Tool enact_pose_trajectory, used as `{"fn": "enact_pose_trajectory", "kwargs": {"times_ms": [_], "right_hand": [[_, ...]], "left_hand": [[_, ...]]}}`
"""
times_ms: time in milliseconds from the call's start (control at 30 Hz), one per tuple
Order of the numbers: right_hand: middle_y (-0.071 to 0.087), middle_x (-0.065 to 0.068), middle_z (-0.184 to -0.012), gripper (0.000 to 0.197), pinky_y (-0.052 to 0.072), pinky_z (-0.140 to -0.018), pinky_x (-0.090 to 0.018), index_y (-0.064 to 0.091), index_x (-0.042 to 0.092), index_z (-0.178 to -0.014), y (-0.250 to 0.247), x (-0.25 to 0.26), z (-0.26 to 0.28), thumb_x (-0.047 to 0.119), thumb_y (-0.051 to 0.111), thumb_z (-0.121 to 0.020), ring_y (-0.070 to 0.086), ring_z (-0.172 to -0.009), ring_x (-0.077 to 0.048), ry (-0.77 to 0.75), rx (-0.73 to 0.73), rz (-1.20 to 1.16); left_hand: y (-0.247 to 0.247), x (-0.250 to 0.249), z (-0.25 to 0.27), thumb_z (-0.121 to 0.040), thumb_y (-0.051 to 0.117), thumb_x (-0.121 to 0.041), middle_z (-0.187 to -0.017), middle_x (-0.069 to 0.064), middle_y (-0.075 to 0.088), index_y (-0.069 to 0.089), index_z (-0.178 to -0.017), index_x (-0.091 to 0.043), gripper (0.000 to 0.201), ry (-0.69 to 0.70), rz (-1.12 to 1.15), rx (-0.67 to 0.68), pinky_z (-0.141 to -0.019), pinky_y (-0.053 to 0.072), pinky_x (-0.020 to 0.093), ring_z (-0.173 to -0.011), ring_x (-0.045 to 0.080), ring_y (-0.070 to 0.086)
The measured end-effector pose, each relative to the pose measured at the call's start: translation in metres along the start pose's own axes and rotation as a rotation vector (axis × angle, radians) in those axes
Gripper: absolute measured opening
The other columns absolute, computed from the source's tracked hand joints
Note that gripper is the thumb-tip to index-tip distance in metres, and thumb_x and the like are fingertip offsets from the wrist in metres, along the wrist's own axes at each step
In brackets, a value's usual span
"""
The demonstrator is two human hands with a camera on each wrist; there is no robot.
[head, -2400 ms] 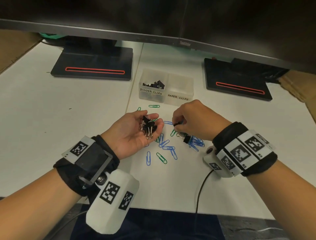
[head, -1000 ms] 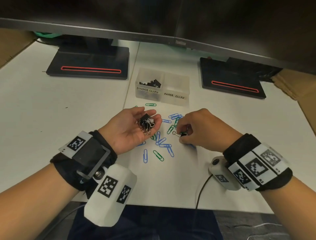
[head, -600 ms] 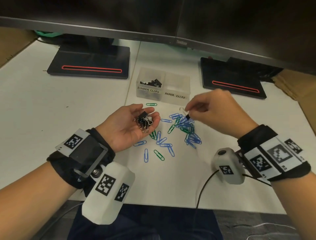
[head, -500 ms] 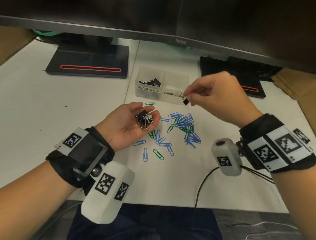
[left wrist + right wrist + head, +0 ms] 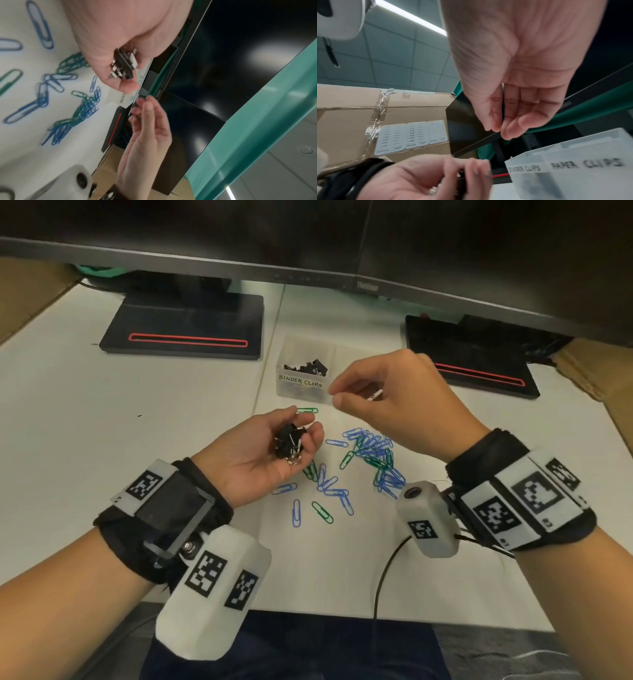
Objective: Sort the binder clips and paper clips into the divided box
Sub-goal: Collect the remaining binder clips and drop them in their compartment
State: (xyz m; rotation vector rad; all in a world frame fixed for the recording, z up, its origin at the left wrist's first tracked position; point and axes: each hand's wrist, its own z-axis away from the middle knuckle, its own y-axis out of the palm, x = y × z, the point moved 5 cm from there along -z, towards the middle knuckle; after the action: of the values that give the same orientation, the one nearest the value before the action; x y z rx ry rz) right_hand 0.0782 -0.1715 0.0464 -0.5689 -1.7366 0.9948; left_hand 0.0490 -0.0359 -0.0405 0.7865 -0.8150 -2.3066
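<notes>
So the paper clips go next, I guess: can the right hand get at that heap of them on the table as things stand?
Probably yes. The right hand hovers by the divided box, apparently holding nothing, and the heap of paper clips lies uncovered below it. The left hand sits off to one side.

White desk (image 5: 102, 422) under a dark monitor (image 5: 342, 234), cardboard box (image 5: 359, 115) beside.

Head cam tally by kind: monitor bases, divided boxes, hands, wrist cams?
monitor bases: 2
divided box: 1
hands: 2 (left one holds binder clips)
wrist cameras: 2
Total: 7
</notes>
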Motion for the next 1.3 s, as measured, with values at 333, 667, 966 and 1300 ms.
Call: {"fn": "enact_pose_trajectory", "kwargs": {"times_ms": [333, 667, 966, 1300], "right_hand": [[0.068, 0.020, -0.074, 0.009, 0.043, -0.059, -0.001, 0.074, 0.029, -0.088, -0.002, -0.047, 0.030, 0.029, 0.065, -0.086, 0.060, -0.077, 0.004, 0.144, 0.093, 0.052], [0.069, 0.016, -0.079, 0.010, 0.039, -0.056, -0.006, 0.072, 0.032, -0.088, 0.004, -0.046, 0.042, 0.030, 0.063, -0.087, 0.062, -0.074, -0.002, 0.136, 0.125, 0.005], [0.068, 0.014, -0.079, 0.012, 0.041, -0.058, -0.011, 0.073, 0.030, -0.091, 0.001, -0.049, 0.048, 0.030, 0.062, -0.087, 0.063, -0.075, -0.005, 0.119, 0.109, -0.037], [0.068, 0.015, -0.081, 0.013, 0.044, -0.059, -0.006, 0.073, 0.030, -0.092, -0.002, -0.054, 0.057, 0.029, 0.061, -0.088, 0.062, -0.075, -0.004, 0.119, 0.108, -0.058]], "left_hand": [[0.055, -0.093, 0.003, -0.091, 0.056, -0.038, -0.057, -0.004, 0.043, 0.048, -0.066, -0.017, 0.034, 0.371, -0.699, -0.062, -0.027, 0.023, 0.010, -0.045, 0.005, 0.040], [0.117, -0.082, -0.018, -0.095, 0.050, -0.037, -0.062, 0.003, 0.045, 0.056, -0.077, -0.006, 0.037, 1.114, -2.255, -0.208, -0.053, 0.030, 0.025, -0.055, 0.020, 0.042], [0.123, -0.089, -0.049, -0.096, 0.049, -0.029, -0.057, 0.002, 0.036, 0.047, -0.070, -0.006, 0.035, 1.027, -2.389, -0.282, -0.061, 0.033, 0.030, -0.063, 0.030, 0.045], [0.111, -0.097, -0.066, -0.095, 0.053, -0.027, -0.076, 0.009, 0.056, 0.057, -0.079, -0.008, 0.025, 0.829, -2.518, -0.273, -0.055, 0.033, 0.023, -0.066, 0.025, 0.051]]}}
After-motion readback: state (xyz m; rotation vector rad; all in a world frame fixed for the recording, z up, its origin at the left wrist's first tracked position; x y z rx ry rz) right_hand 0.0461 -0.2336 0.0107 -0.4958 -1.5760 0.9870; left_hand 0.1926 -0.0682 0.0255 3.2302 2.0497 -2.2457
